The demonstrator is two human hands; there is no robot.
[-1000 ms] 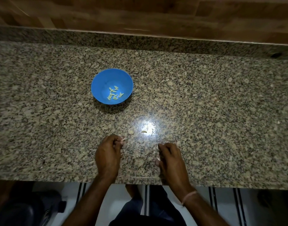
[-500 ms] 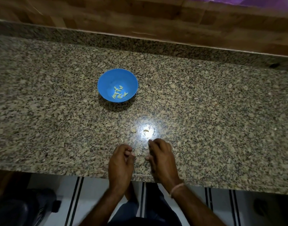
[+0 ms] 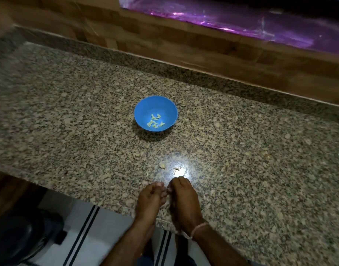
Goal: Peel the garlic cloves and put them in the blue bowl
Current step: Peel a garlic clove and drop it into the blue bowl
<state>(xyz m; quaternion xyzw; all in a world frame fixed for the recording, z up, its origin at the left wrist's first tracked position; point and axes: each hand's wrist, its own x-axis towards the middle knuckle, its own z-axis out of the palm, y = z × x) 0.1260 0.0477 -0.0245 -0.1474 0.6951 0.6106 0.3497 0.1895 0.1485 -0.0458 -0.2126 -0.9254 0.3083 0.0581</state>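
nearest, below the counter's edge, a white floor with dark stripes shows; a pale thread band circles the right wrist; the left hand and right hand sit side by side over the near edge of the granite counter; both have curled fingers, and their fingertips meet on a pale bit pinched between them, too small to tell clove from skin; just beyond the hands, in a bright glare, lies a curved garlic clove; left of it sit a crumpled scrap and a tiny flake; farther back, well apart from the hands, the blue bowl stands upright on the counter, a small cluster of peeled cloves in its bottom; behind it rise a granite ledge, a wood-panel wall and a glossy purple strip.
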